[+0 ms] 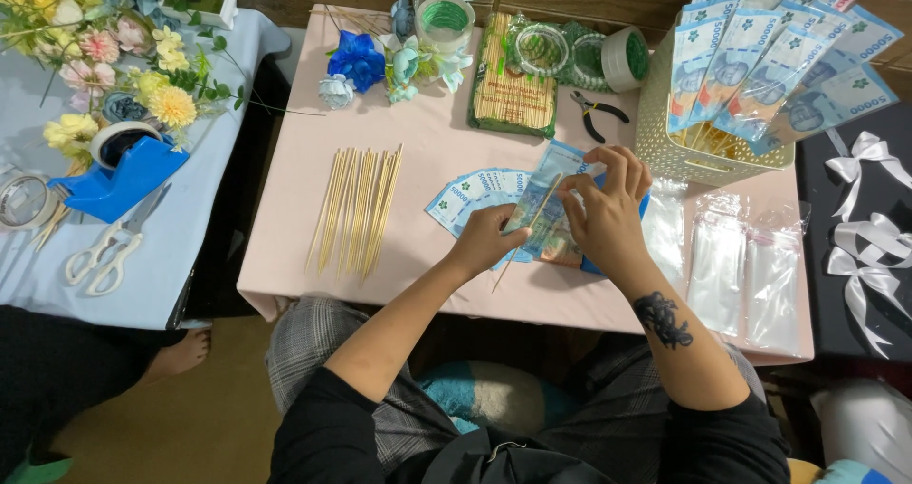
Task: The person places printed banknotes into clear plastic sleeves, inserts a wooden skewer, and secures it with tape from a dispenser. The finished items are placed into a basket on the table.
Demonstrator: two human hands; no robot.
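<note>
Banknote (543, 199) in both hands over pink table (313, 161).

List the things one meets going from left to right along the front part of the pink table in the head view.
Row of wooden skewers → fan of blue banknotes → left hand → banknote held with a skewer → right hand → clear plastic sleeves.

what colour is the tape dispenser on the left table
Blue tape dispenser, on the light blue table; clearest in the head view.
</note>
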